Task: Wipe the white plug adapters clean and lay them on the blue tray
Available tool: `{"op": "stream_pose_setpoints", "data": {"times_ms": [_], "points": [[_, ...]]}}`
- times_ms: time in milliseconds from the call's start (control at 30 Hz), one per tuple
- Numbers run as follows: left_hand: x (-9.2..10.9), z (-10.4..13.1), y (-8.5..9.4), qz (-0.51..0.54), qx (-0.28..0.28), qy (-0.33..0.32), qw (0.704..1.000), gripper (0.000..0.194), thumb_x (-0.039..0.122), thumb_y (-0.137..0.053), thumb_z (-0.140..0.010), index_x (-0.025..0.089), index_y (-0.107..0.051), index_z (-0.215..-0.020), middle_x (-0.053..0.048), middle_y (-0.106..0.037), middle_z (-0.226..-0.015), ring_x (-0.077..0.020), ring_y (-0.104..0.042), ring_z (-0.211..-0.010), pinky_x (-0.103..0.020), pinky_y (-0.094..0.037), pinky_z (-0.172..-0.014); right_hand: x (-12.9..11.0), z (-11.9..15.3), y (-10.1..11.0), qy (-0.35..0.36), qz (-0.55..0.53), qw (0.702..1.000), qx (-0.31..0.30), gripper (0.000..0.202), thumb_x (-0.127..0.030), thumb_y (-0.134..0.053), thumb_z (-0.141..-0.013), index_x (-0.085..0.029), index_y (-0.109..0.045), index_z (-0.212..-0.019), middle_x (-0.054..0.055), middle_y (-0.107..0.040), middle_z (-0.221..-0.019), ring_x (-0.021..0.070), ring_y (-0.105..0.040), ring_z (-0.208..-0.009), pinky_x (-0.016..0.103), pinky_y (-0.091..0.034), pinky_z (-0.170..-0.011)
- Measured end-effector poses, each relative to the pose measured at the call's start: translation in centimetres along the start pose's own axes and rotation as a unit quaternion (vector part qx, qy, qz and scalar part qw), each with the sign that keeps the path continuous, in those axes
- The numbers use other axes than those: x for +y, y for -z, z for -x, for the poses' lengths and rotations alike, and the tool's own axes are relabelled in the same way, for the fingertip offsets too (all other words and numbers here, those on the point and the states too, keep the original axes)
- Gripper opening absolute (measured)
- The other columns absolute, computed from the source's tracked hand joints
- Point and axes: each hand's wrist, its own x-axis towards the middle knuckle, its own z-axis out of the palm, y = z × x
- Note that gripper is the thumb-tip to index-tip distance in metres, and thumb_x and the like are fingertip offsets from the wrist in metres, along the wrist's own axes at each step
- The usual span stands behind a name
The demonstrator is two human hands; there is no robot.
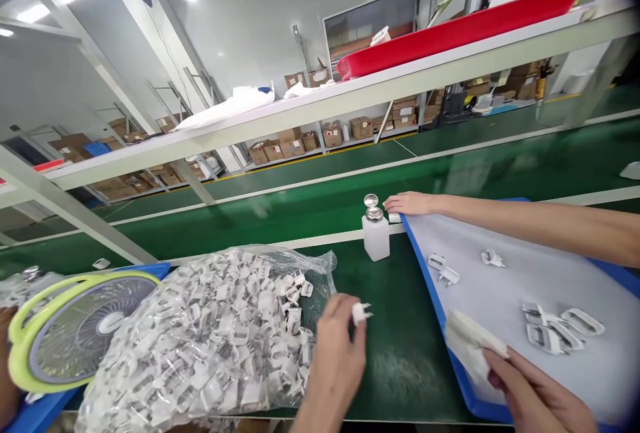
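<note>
My left hand (pixel 337 346) pinches a small white plug piece (pixel 359 313) with two prongs, held over the green bench just right of a large clear plastic bag (pixel 325 263). Many similar white plug pieces (pixel 220 313) fill that bag. In my right hand (pixel 535 386) is a folded white cloth (pixel 473 343), above the near left edge of a blue tray (pixel 453 353) with a pale liner. Several white plug parts (pixel 563 330) lie on the liner, some with prongs showing.
A white pump bottle (pixel 376 236) stands beyond my left hand. Another person's hand (pixel 410 203) reaches in from the right, near the tray's far corner. At left is a green-rimmed fan (pixel 90 326). A shelf holding a red tray (pixel 460 30) crosses above the bench.
</note>
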Motion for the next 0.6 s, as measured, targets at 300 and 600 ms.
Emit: {"op": "stream_pose_setpoints", "data": {"times_ms": [300,600], "points": [[2.1,1.8,-6.4,0.175,-0.037,0.046,0.983,0.037,0.015,-0.037,-0.098,0.018,-0.066,-0.121,-0.014,-0.063,-0.129,-0.0267,-0.064,-0.118,-0.040,-0.050,-0.102,-3.9,-1.0,-3.8,0.315,0.226,0.910,-0.149,0.027,-0.024,-0.049,-0.102,-0.021,-0.071,-0.117,0.007,-0.072,-0.102,0.0160,-0.072,-0.092,0.021,-0.060,-0.082],[0.7,2.1,-8.0,0.186,-0.004,0.036,0.982,0.038,0.024,-0.037,-0.100,0.019,-0.068,-0.121,-0.016,-0.065,-0.131,-0.0288,-0.065,-0.121,-0.043,-0.052,-0.104,-0.3,-0.2,-0.7,0.384,0.266,0.864,-0.188,0.042,-0.011,-0.056,-0.096,-0.022,-0.063,-0.136,0.007,-0.073,-0.104,0.0150,-0.074,-0.093,0.017,-0.059,-0.084]]}}
